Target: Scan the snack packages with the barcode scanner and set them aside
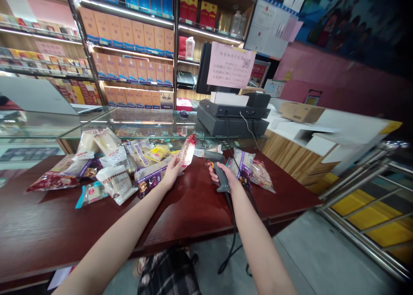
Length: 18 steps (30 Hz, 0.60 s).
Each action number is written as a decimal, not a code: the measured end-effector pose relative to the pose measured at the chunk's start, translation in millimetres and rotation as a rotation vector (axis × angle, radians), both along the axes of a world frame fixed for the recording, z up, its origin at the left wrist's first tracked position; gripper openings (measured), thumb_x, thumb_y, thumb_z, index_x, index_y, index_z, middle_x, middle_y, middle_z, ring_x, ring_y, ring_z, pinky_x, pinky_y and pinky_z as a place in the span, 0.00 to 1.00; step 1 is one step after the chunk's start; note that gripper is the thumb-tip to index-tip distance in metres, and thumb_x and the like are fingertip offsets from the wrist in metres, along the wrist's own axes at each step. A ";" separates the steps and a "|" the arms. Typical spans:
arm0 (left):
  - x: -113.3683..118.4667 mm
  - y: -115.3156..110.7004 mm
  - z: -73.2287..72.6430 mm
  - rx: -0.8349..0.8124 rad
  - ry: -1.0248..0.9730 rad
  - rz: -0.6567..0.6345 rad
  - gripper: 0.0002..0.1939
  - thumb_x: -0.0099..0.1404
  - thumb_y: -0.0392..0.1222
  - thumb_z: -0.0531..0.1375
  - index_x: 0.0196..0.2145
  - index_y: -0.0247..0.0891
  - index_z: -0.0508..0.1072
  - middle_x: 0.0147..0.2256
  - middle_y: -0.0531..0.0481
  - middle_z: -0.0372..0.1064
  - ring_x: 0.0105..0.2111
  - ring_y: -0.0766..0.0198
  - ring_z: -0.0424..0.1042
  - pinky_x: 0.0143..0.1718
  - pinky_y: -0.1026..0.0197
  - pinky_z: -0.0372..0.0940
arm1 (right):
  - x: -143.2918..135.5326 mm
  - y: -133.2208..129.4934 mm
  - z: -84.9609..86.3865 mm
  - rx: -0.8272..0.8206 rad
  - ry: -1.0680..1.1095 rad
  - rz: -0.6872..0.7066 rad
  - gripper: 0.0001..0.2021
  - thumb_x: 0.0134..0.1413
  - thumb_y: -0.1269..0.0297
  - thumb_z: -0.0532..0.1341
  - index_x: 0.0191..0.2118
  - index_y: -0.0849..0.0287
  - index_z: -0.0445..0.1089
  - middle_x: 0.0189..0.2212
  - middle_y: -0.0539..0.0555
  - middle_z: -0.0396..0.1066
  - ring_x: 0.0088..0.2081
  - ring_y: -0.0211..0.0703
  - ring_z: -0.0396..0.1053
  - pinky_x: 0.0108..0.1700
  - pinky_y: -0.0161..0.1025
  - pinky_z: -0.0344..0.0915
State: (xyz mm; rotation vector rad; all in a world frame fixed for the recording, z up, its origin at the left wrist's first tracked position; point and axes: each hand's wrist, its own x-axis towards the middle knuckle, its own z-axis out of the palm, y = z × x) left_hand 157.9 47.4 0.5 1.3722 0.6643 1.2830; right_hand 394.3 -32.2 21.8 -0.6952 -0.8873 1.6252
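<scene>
My left hand [171, 173] grips a red-and-clear snack package [187, 151], tilted up above the counter, with bright light falling on its front. In my right hand [226, 176] is a dark grey barcode scanner [222, 179], held by the handle with its head turned left toward the package. Under and left of my left hand lies a heap of packaged breads, among them a purple-and-clear bag [151, 181], a white-wrapped bread [116, 183] and a small blue-edged packet [92, 192]. Right of the scanner rest a purple bag [242, 164] and a clear bread bag [262, 174].
The dark red wooden counter [190, 213] carries all this. A black cash register [232, 116] and a monitor with a pink sign [230, 65] stand behind. The scanner's black cable [232, 226] hangs over the front edge. Metal railings [364, 213] stand at right.
</scene>
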 end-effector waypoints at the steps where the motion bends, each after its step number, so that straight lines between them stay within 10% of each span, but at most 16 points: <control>1: 0.2 0.0 0.2 -0.001 0.000 0.002 0.35 0.61 0.54 0.61 0.63 0.42 0.63 0.61 0.42 0.63 0.62 0.51 0.61 0.63 0.47 0.54 | 0.3 -0.3 0.6 0.000 -0.001 0.001 0.12 0.57 0.60 0.56 0.44 0.61 0.68 0.27 0.51 0.69 0.19 0.32 0.55 0.18 0.30 0.53; 18: -2.5 -8.2 10.9 0.187 0.130 0.127 0.35 0.64 0.57 0.58 0.63 0.37 0.62 0.63 0.40 0.60 0.62 0.51 0.60 0.64 0.50 0.52 | 4.2 1.5 1.4 -0.029 -0.077 -0.085 0.14 0.54 0.56 0.58 0.41 0.59 0.72 0.33 0.56 0.76 0.19 0.34 0.56 0.19 0.31 0.54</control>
